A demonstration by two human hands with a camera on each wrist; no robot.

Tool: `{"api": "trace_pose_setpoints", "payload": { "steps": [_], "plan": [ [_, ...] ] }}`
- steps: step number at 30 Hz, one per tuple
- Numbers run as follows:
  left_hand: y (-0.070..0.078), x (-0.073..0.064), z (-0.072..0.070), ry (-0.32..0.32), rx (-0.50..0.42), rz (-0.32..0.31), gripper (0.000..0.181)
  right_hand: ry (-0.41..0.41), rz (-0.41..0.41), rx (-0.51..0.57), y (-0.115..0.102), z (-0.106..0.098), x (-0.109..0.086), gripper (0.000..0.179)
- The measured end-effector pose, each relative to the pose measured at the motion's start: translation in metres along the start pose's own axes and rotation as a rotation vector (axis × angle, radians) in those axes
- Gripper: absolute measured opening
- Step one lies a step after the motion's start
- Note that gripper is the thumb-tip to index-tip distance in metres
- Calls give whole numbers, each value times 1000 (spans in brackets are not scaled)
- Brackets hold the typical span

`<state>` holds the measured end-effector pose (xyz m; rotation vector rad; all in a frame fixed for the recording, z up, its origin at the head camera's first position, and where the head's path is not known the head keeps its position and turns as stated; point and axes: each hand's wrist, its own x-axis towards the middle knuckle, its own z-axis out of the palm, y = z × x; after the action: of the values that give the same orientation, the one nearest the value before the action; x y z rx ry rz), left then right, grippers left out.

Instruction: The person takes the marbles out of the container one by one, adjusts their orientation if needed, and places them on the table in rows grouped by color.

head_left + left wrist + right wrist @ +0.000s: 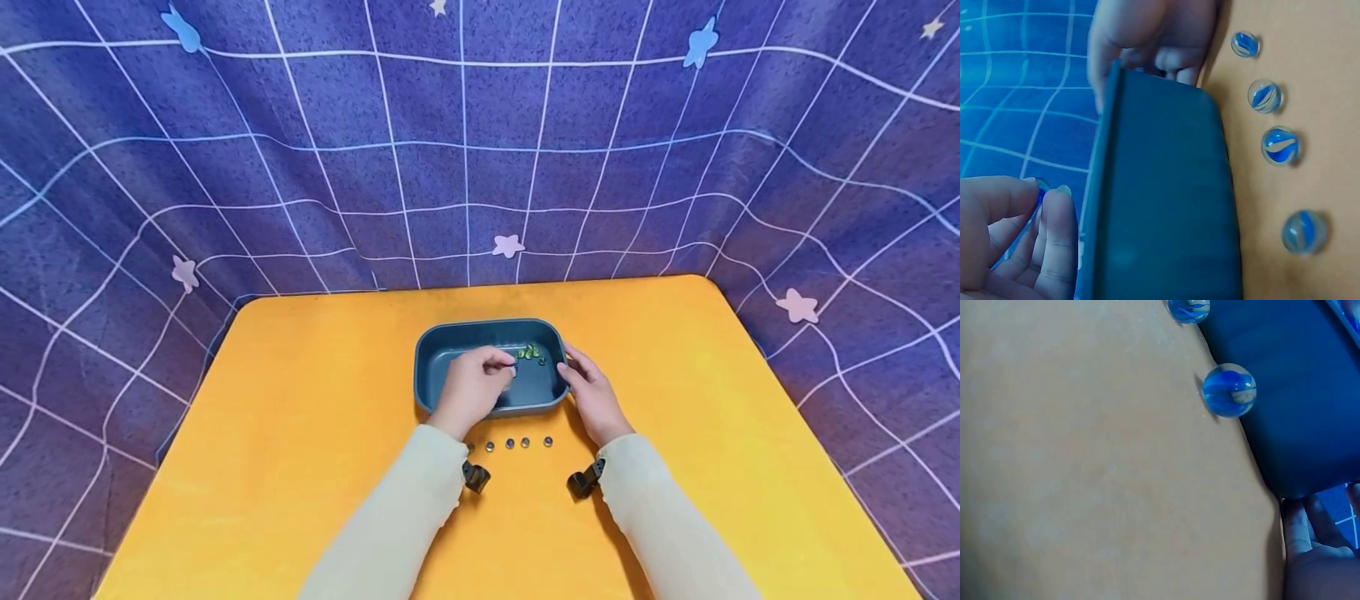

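A dark teal rectangular bin [450, 329] stands on the table. My left hand [474, 383] is over the bin, and its thumb and fingertips pinch a blue glass marble [1042, 187], mostly hidden by them. At the bin's right end my right hand [595, 396] grips the wall, thumb at the rim and fingers along the outside. Several green marbles [529, 352] lie inside the bin near its far right corner. In front of the bin, a row of clear marbles with blue swirls [510, 443] rests on the table; one blue-swirled marble [1229, 390] shows close up in the right wrist view.
The yellow tabletop [300, 400] extends around the bin on all sides. Behind and beside it hangs a blue curtain [420, 175] with a white grid and stars. A small black camera [476, 477] is strapped at the left wrist, another black camera [585, 481] at the right.
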<state>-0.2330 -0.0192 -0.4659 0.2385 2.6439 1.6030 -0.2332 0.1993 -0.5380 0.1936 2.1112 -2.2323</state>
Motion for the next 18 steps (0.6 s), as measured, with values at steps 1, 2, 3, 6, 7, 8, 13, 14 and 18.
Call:
{"api": "trace_pose_setpoints", "payload": {
  "steps": [1, 2, 3, 6, 7, 8, 13, 14, 18],
  "plan": [
    [-2, -5, -3, 14, -2, 9, 8, -2, 1, -1, 0, 0, 0, 49],
    [-3, -9, -7, 22, -13, 13, 9, -1, -1, 2, 0, 0, 0, 49],
    [-5, -14, -10, 30, -23, 25, 10, 0, -4, 4, 0, 0, 0, 49],
    [-10, -28, -20, 54, -33, 58, 11, 2, -7, 8, 0, -1, 0, 49],
    [-12, -32, -23, 60, -32, 74, 11, 4, -7, 8, 0, -1, 0, 49],
    [-15, -37, -25, 69, -32, 87, 10, 5, -7, 10, 1, -1, 0, 49],
    [-31, -63, -35, 113, -49, 139, 9, 6, 9, -8, 2, -1, -1, 50],
    [-34, -68, -37, 124, -61, 142, 10, 5, 10, -7, 2, 0, -1, 50],
    [-45, -82, -49, 166, -96, 153, 10, 2, 3, 5, 1, 1, -1, 50]
  ]
}}
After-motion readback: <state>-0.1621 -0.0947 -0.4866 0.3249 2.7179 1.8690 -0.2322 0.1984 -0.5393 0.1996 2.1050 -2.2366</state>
